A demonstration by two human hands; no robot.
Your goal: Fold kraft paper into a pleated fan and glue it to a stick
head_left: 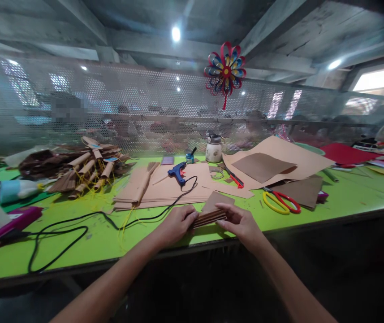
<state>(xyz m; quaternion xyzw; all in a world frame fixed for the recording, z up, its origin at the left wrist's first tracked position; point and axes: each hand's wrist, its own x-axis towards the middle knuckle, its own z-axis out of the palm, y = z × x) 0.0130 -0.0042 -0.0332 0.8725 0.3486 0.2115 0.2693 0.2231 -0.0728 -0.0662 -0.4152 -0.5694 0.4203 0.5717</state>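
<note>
Between my two hands, near the front edge of the green table, is a folded stack of brown paper (pixel 208 218) with its layered edges facing me. My left hand (pixel 179 224) pinches its left end, thumb on top. On the right end, my right hand (pixel 240 223) has its fingers above and thumb below. A flat brown piece (pixel 217 201) lies just behind the folds. Farther back, a blue glue gun (pixel 177 173) rests on large brown sheets (pixel 165 190), beside a rolled brown paper bundle (pixel 144 186).
Yellow and red scissors (pixel 281 201) and a red cutter (pixel 237 180) lie at the right. A black cable (pixel 101 213) loops across the left. Paper bundles with yellow strings (pixel 92 168) are piled back left. A jar (pixel 213 149) stands behind.
</note>
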